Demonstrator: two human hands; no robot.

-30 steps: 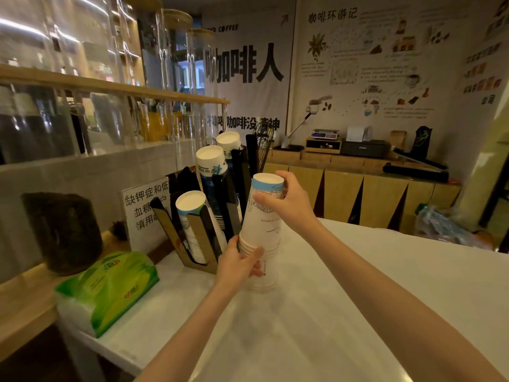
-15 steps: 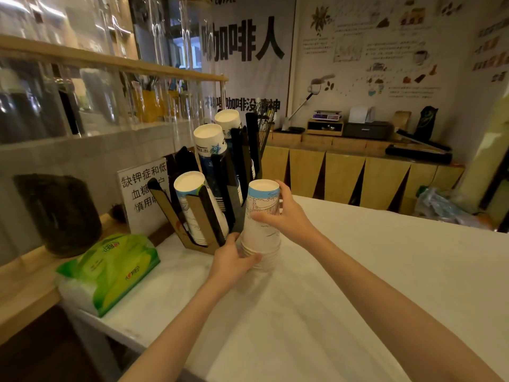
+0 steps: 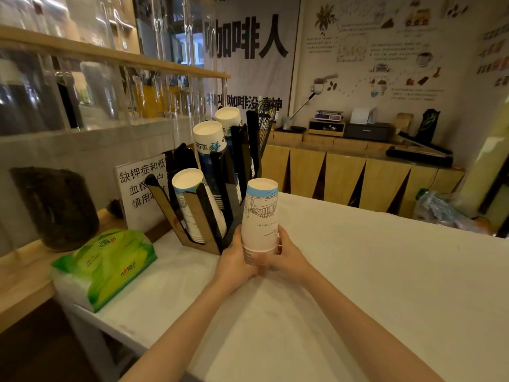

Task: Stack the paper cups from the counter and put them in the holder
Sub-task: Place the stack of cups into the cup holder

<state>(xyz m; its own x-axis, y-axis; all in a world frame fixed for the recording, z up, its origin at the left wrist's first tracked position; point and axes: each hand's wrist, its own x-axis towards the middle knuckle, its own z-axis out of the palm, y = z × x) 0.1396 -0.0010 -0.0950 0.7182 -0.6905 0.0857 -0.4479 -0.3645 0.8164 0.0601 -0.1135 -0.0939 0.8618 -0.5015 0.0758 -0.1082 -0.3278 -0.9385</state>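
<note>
We are standing at a pale tabletop (image 3: 358,271) in a coffee shop, with printed banners filling the wall across the top of the frame. At centre frame both of our hands are closing around the lower end of the cup stack (image 3: 260,216): the left hand (image 3: 234,260) is wrapping the left side, the right hand (image 3: 283,257) is cupping the right side, and the fingers of both are meeting under the nested rims. So the grip is holding the stack, not spread wide. The stack is standing nearly upright, closed bases on top, its long axis running up the frame; whether its lower end is resting on the tabletop we cannot tell, as our hands are covering it.

Moving outward, the holder (image 3: 209,232) is sitting just left of and slightly above the grip, its slots leaning back toward the upper left and already carrying other cups. The left hand is the nearer one. In our judgement the stack will need tilting to match that lean before sliding in. A green tissue pack (image 3: 110,260) is lying further left.
</note>
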